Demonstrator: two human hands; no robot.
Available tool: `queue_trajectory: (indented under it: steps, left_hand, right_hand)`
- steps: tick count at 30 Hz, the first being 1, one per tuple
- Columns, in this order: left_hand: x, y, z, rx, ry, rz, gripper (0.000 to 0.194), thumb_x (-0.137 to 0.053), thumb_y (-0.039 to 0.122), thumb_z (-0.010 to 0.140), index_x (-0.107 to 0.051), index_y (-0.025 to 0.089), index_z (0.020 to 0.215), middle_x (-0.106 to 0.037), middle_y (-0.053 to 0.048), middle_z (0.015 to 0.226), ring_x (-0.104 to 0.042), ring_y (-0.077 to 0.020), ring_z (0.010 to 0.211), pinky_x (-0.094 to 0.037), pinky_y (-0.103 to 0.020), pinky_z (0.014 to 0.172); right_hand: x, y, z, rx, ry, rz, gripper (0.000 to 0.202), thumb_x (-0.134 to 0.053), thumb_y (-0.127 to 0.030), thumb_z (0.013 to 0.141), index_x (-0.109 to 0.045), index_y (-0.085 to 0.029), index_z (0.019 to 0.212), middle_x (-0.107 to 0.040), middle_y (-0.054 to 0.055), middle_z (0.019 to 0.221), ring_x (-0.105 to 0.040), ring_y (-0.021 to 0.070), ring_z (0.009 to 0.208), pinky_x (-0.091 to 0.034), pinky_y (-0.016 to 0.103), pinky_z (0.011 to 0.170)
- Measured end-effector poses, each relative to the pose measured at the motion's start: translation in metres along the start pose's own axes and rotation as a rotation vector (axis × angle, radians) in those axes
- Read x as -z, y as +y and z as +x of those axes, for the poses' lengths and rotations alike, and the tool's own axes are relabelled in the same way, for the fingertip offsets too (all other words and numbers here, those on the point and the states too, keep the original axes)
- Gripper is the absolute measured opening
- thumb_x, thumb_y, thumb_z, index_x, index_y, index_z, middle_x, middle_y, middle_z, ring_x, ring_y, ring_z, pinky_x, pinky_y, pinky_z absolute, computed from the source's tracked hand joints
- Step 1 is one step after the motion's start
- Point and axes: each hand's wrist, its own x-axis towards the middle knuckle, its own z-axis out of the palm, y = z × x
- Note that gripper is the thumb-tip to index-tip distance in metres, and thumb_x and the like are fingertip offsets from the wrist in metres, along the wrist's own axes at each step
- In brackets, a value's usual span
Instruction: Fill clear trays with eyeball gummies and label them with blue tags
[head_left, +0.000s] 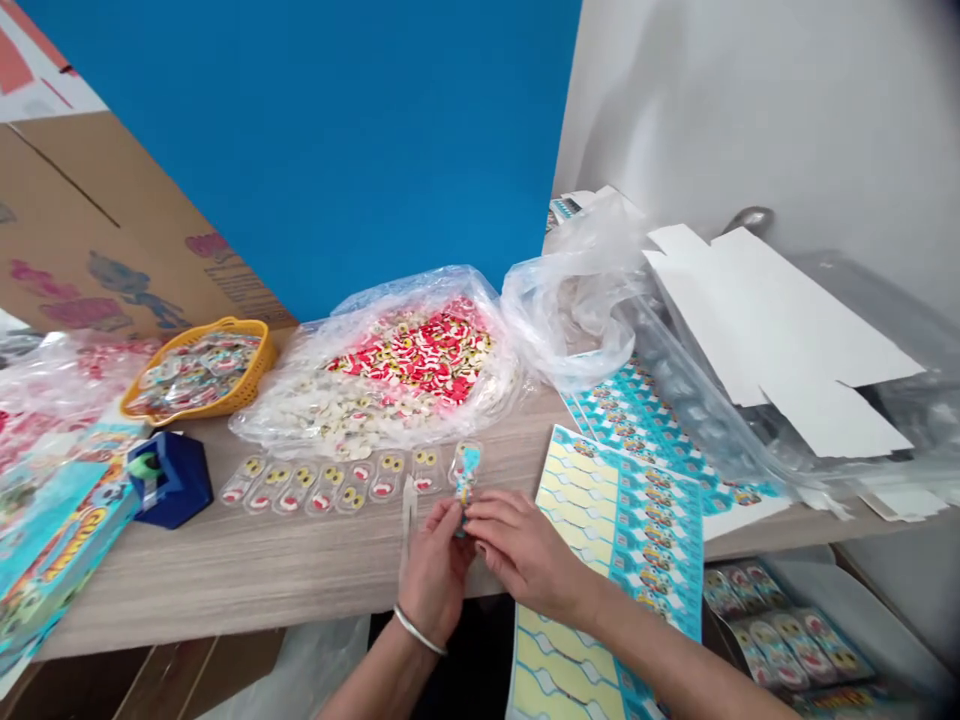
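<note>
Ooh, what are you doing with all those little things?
A person is holding a small clear packet with a blue patch on it; the left hand grips its lower end, and the right hand has its fingers there too. A row of clear packets with red and yellow bits lies to the left. Behind it is a big plastic bag of loose pieces. Blue-and-yellow sheets lie on the right.

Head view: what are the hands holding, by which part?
The left hand and right hand hold a blue-labelled clear piece by its near end.
</note>
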Motion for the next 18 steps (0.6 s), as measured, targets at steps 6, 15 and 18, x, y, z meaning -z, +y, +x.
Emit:
queue_trajectory:
  steps: [6, 15, 18]
  left_hand:
    - [0.049, 0.056, 0.005, -0.228, 0.222, -0.055, 0.023, -0.078, 0.021, 0.068, -0.06, 0.017, 0.083, -0.073, -0.004, 0.083, -0.071, -0.0182, 0.074, -0.057, -0.027, 0.066]
    - [0.063, 0.057, -0.002, -0.231, 0.208, -0.041, 0.033, -0.084, 0.027, 0.062, -0.06, 0.017, 0.083, -0.073, -0.003, 0.077, -0.069, -0.0158, 0.068, -0.056, -0.026, 0.065]
    - [0.061, 0.047, -0.001, -0.182, 0.167, -0.001, 0.034, -0.084, 0.03, 0.062, -0.06, 0.017, 0.084, -0.072, -0.002, 0.077, -0.068, -0.0147, 0.068, -0.055, -0.026, 0.067]
  right_hand:
    - [-0.019, 0.032, 0.048, -0.358, 0.049, -0.236, 0.053, -0.071, -0.034, 0.077, -0.054, -0.019, 0.125, -0.054, 0.015, 0.136, -0.047, 0.0322, 0.125, -0.037, 0.049, 0.102]
    - [-0.038, 0.037, 0.047, -0.202, -0.193, -0.276, 0.064, -0.078, -0.04, 0.068, -0.054, -0.02, 0.124, -0.059, 0.012, 0.129, -0.048, 0.0305, 0.12, -0.033, 0.043, 0.099]
    - [-0.04, 0.03, 0.033, -0.151, -0.233, -0.231, 0.069, -0.079, -0.04, 0.068, -0.051, -0.02, 0.128, -0.054, 0.012, 0.137, -0.044, 0.0298, 0.127, -0.03, 0.045, 0.104]
